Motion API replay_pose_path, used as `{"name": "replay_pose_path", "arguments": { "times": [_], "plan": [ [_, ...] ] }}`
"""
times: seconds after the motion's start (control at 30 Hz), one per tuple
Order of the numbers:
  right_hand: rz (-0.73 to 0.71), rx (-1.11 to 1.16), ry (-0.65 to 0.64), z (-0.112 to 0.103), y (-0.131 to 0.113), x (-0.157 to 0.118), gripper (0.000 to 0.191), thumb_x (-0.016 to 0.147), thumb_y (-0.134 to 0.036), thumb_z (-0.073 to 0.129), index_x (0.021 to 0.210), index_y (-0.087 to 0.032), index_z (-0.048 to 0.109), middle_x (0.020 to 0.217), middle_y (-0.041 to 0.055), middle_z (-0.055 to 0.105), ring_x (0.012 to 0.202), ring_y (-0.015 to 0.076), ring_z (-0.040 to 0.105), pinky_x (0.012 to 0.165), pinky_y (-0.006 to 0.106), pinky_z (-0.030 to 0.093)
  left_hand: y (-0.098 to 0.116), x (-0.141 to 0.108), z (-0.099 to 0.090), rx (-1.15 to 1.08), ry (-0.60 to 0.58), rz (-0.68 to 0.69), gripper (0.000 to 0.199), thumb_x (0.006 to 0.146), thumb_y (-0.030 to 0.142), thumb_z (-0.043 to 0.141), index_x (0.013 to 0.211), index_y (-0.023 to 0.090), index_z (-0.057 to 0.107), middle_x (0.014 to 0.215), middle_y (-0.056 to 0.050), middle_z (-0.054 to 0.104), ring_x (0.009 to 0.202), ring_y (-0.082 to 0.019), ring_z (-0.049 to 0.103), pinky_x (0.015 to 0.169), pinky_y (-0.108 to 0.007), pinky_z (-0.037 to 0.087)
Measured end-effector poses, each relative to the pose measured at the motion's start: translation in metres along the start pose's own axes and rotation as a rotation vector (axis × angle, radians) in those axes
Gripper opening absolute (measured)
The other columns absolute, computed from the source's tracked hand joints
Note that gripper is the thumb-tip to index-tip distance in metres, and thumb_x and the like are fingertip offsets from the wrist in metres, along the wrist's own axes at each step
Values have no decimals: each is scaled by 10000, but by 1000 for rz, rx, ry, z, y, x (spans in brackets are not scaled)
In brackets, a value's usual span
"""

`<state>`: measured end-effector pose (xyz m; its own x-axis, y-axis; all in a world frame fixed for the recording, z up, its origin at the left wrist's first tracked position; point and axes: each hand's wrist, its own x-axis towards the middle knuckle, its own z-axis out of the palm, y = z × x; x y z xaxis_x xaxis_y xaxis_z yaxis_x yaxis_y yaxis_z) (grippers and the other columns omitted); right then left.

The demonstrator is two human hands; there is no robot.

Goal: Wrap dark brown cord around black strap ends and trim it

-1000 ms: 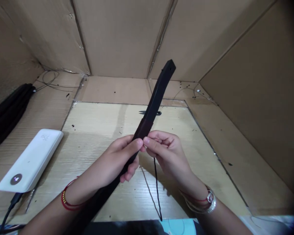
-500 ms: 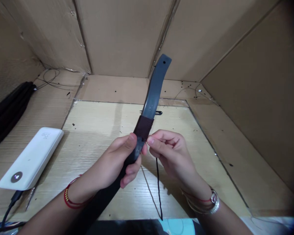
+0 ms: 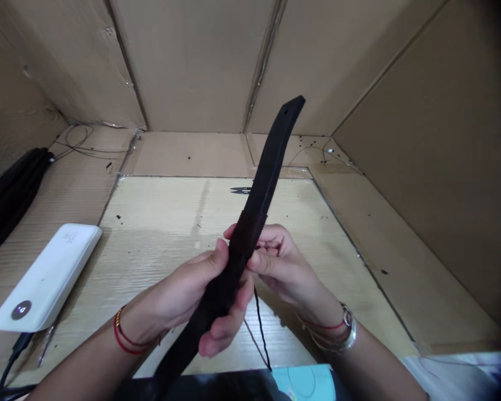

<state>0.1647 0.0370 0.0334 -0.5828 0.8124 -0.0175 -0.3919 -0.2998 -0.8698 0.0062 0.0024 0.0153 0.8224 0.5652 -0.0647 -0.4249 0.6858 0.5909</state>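
— Cardboard walls (image 3: 200,61) box in a pale wooden board (image 3: 158,223) that serves as the work surface. What lies on it?

— From the head camera, a white power bank (image 3: 45,278) sits at the left edge with a cable (image 3: 12,356) plugged into its near end. Dark bundled strips (image 3: 8,189) lie farther left. Small black snips (image 3: 240,190) rest near the board's far edge.

— And the hands?

— Above the board's middle, the left hand (image 3: 196,289) is wrapped around a long black strip (image 3: 267,167), thumb on top, fingers curled beneath. That strip rises tilted up and away toward the back wall, its lower end running off the bottom edge. The right hand (image 3: 279,262) is closed just beside it, fingertips pinched against the strip's edge where a black thread (image 3: 261,328) hangs down toward the board.

— Anything on the wrists?

— Red thread bangles on the left, silver ones on the right.
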Motion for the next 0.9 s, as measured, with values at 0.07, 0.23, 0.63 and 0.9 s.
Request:
{"name": "replay_pose_path", "arguments": {
  "times": [0.07,0.23,0.63,0.9],
  "plan": [
    [-11,27,-2,1,0,-1,201,739,-272,810,923,-203,769,656,6,689,497,93,615,504,194,504,-1,3,3,102,74,17,656,920,705,275,791,141,583,468,16,492,328,-79,446,319,-159,357],
    [-14,-8,144,2,0,2,186,718,-244,826,883,-169,783,635,6,662,536,64,572,494,151,431,4,5,12,336,506,225,599,869,734,398,792,159,549,461,55,451,342,-53,391,321,-132,294],
    [10,31,251,7,6,1,143,719,-260,829,828,-180,782,591,7,662,479,32,503,457,131,373,-1,5,11,281,417,373,465,944,598,418,810,164,518,523,82,382,388,-23,317,353,-111,242],
    [-67,19,-66,3,0,0,153,801,-234,767,926,-146,760,643,22,707,576,89,670,610,162,544,-2,4,3,-52,96,170,635,956,638,291,774,130,625,432,15,472,316,-87,452,303,-158,354]
  ]
}}
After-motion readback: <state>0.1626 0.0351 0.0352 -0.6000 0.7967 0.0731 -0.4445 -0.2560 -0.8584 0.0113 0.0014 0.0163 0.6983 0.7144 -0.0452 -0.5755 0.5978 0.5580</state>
